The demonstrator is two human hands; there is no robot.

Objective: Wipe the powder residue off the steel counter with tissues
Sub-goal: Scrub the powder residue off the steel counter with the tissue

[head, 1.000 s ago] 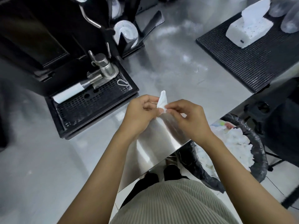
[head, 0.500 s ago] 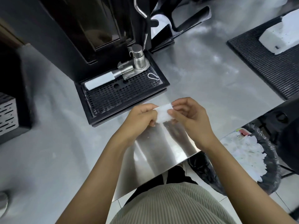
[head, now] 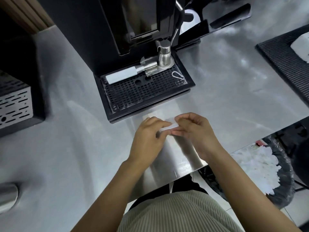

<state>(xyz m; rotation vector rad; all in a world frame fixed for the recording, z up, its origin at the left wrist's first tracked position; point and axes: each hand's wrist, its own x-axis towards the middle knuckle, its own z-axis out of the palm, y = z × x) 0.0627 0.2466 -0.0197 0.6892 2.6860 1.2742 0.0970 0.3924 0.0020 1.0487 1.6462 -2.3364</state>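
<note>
Silver-grey steel tabletop (head: 225, 91), cloudy pale smears; white tissue (head: 168, 127); glossy black machine (head: 93, 30); black drip tray (head: 142, 92), dotted grid of round holes; black mat (head: 284, 64), fine ribbing; grey metal box (head: 13, 104), rows of dark slots; black bin liner (head: 284, 173), white contents; beige garment (head: 175, 213), narrow vertical ribs.

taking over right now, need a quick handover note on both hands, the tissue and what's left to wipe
Left hand: pinches one end of the folded tissue.
Right hand: pinches the other end.
The tissue is over the steel counter, in front of the drip tray.
Tissue box: far right.
Bin: below the counter edge on the right, holding used tissues.
Done: tissue folded.
Left: wipe the cloudy smears, likely powder, then bin the tissue.
</note>
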